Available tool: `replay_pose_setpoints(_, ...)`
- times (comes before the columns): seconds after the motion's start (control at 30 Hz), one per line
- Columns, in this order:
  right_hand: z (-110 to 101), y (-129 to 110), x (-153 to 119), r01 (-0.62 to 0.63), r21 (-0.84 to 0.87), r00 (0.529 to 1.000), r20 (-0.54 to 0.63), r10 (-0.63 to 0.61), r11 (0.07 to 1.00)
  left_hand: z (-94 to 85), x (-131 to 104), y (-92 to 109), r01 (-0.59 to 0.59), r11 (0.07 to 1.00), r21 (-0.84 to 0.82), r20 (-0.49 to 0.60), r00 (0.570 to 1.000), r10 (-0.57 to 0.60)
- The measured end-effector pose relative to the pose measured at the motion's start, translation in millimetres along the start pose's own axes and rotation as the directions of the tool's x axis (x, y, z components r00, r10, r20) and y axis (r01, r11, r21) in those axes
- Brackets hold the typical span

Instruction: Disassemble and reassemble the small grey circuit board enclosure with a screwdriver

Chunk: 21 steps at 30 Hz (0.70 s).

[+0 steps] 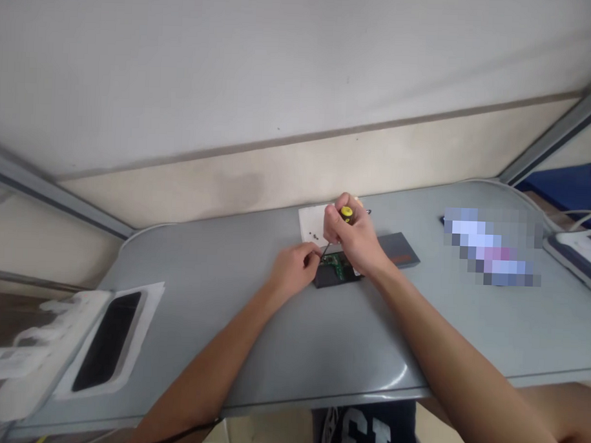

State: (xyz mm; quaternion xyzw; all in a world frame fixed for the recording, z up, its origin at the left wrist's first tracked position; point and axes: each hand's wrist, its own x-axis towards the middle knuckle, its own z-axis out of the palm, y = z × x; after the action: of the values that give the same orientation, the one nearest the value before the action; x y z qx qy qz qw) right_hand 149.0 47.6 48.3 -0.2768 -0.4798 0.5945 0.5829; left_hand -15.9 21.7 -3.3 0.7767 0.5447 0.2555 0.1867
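Note:
My right hand is wrapped round a screwdriver with a yellow-capped handle. Its thin shaft slants down to the left end of a green circuit board, which lies in an open black casing. Beside the tip, my left hand has its thumb and fingers pinched together at the casing's left edge; what sits between the fingertips is hidden. A dark grey flat panel lies to the right of the casing, partly behind my right hand. Several small dark screws rest on white paper just behind.
On the left, a black phone lies on white paper beside a white power strip with plugs. A blurred-out device is at the right, near a white-and-dark object. The wall closes off the back of the grey table.

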Motion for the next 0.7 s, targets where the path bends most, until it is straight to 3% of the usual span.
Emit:
replay_pose_setpoints(0.3, -3.4, -3.9, 1.7, -0.013, 0.032, 0.999, 0.032, 0.012, 0.999, 0.8, 1.1, -1.4, -0.006, 1.0, 0.023, -0.01, 1.0, 0.007)
replay_pose_setpoints(0.53, -2.2, -3.9, 4.3, -0.001, 0.035, 0.994, -0.111, 0.005, 0.999, -0.4, 0.8, -0.6, -0.001, 1.0, 0.005, -0.004, 1.0, 0.001)
replay_pose_setpoints(0.7, -5.3, -7.5, 5.6, -0.018, 0.049, 1.0, -0.015, 0.019, 0.999, -1.3, 1.3, -0.3, -0.003, 1.0, -0.005, 0.002, 1.0, 0.003)
